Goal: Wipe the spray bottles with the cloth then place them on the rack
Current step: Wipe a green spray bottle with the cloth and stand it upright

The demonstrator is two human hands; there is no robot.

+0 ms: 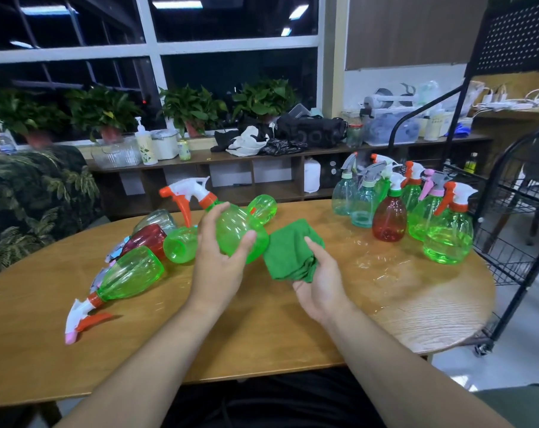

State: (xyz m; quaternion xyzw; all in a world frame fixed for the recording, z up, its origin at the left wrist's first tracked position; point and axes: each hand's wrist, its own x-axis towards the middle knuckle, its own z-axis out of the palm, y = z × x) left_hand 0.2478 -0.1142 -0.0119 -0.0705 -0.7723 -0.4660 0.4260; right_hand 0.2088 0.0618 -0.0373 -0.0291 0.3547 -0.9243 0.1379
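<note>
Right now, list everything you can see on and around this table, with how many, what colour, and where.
held spray bottle: one, green, tilted above the table centre
cloth: one, green, bunched beside the held bottle
lying bottles: about five, green, red and clear, table left
standing bottles: about eight, green, teal and red, table right
table: one, wood, round-edged
rack: one, black wire, right of the table
potted plants: four, green, on the window sill
left hand: grip on the held bottle
right hand: grip on the cloth
</note>
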